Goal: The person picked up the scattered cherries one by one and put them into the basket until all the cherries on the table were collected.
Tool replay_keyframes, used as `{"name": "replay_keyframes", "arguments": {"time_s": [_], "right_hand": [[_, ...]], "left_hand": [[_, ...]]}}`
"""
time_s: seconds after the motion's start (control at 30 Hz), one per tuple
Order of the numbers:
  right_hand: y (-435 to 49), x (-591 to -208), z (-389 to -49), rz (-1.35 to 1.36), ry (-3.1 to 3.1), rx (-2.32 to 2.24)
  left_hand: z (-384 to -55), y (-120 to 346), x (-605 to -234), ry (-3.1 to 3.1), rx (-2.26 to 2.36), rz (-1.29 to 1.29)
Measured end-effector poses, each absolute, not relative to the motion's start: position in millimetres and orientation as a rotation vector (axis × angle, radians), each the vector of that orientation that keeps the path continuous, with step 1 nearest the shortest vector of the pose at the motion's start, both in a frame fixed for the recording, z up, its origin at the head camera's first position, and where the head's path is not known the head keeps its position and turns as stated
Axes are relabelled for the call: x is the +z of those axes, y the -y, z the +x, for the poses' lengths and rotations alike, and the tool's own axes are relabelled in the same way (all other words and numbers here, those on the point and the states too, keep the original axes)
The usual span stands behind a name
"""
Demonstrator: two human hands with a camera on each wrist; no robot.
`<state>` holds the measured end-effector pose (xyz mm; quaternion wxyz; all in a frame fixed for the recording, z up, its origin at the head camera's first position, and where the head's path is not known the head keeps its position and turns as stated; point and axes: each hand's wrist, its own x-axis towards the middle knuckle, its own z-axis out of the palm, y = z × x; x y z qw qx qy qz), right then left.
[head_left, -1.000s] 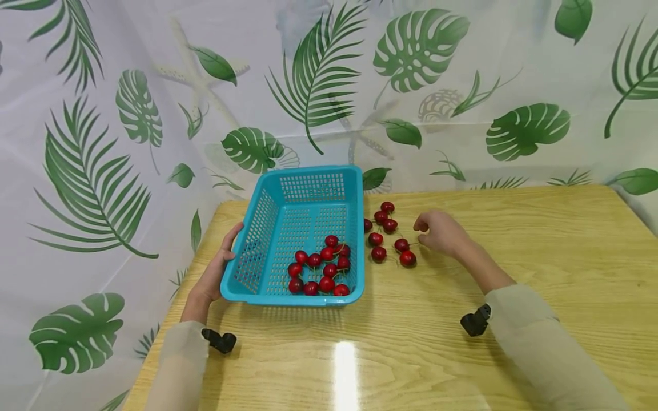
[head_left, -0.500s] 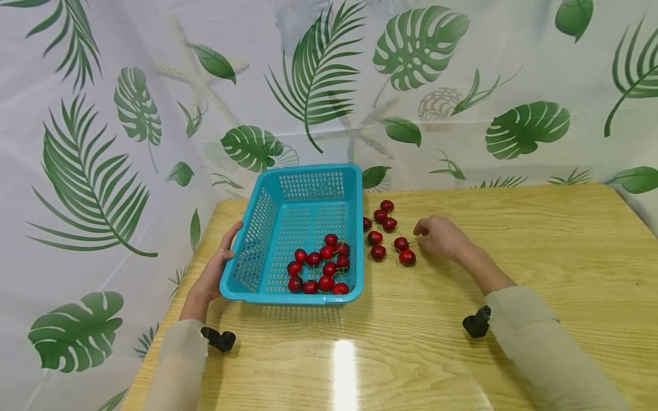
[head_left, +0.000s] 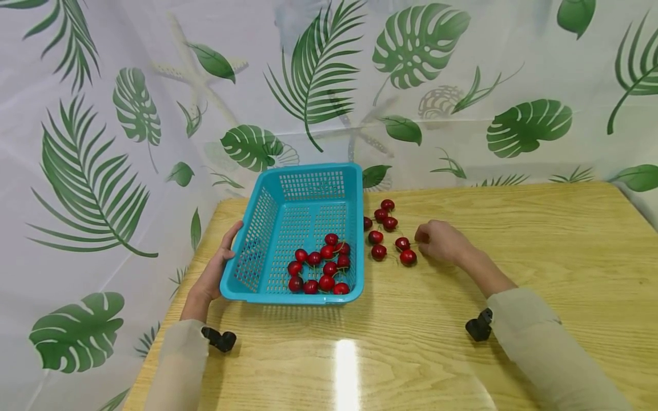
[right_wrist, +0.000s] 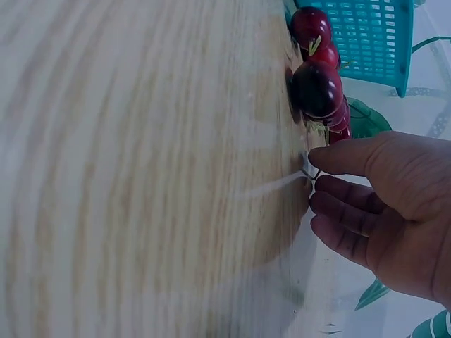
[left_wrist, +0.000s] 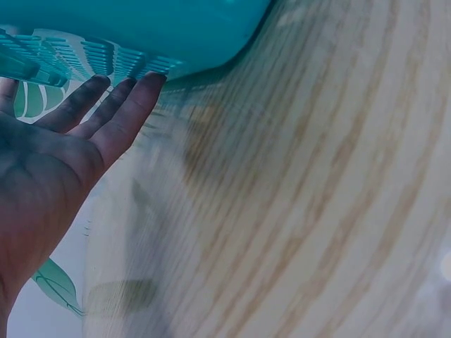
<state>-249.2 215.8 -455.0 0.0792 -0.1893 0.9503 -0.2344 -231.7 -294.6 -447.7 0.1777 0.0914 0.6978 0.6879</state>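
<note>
A turquoise plastic basket [head_left: 298,298] stands on the table, with several red cherries [head_left: 327,283] in its near right part. Against its left side rests my left hand [head_left: 213,274]; in the left wrist view the fingers [left_wrist: 127,130] are fairly straight, their tips touching the slotted wall. Several loose cherries [head_left: 378,252] lie just right of the basket. Nearest to my right hand [head_left: 443,242] is a pair of cherries [head_left: 408,257]. In the right wrist view a thin stem [right_wrist: 313,176] shows between thumb and index finger, whose tips stay slightly apart.
The wooden table [head_left: 411,348] extends in front and to the right. A white cloth [head_left: 437,131] printed with green leaves hangs behind and on the left. Each wrist wears a small black camera [head_left: 479,325].
My right hand has shifted slightly toward the front of the table beside the cherry pair. The left hand, basket and cherries have stayed in place.
</note>
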Motion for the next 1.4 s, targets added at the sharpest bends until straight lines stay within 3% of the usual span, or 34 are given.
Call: {"name": "replay_keyframes", "arguments": {"time_s": [0.5,1.03,1.4], "right_hand": [[-222.7,-457.7,-245.7,-0.688,-2.910,-0.640],[-235.0,-447.3,-244.4,-0.546,-2.961,-0.834],[-215.5,-426.3,-248.5,-0.485,-3.100,-1.024]], "left_hand": [[-230.3,293.0,-445.1,-1.986,1.940,0.252],[-230.3,292.5,-444.8,-1.972,1.942,0.234],[-229.9,292.1,-444.7,-1.974,1.936,0.241]]}}
